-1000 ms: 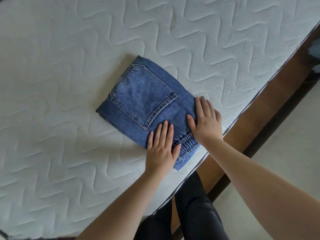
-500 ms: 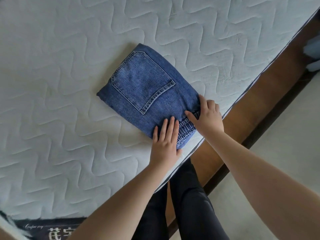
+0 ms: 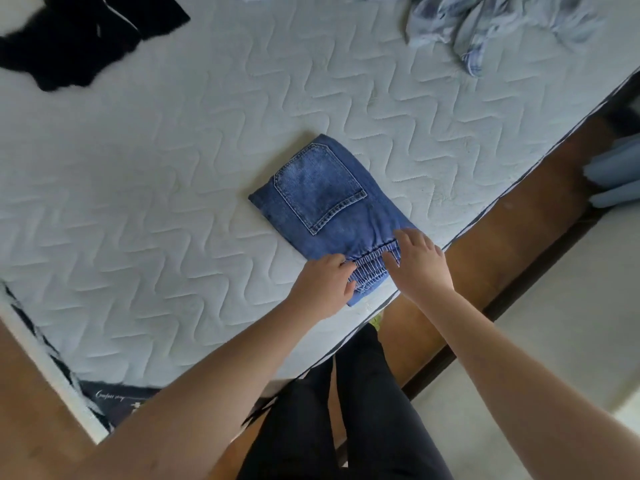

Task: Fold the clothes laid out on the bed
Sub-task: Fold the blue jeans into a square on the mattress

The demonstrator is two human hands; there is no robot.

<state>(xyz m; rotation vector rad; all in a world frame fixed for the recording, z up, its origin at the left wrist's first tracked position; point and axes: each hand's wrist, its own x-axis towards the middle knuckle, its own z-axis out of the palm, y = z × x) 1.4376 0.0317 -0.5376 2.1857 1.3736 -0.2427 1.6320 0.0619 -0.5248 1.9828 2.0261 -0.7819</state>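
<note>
A pair of blue jeans (image 3: 329, 209) lies folded into a small rectangle on the white quilted mattress (image 3: 173, 202), back pocket up, with its elastic waistband at the near edge. My left hand (image 3: 325, 282) is at the near-left corner of the bundle, fingers curled round the edge beside the waistband. My right hand (image 3: 420, 261) is at the near-right corner, with the thumb on the waistband and bent fingers over the side edge.
A black garment (image 3: 79, 39) lies at the far left of the mattress and a crumpled pale blue garment (image 3: 485, 26) at the far right. The brown wooden bed frame (image 3: 519, 244) runs along the mattress edge on the right. My legs in black trousers (image 3: 363, 410) stand below.
Both hands lay flat on the jeans before. They have slid back to the waistband end and curled round its corners. The view has widened and now takes in the other garments.
</note>
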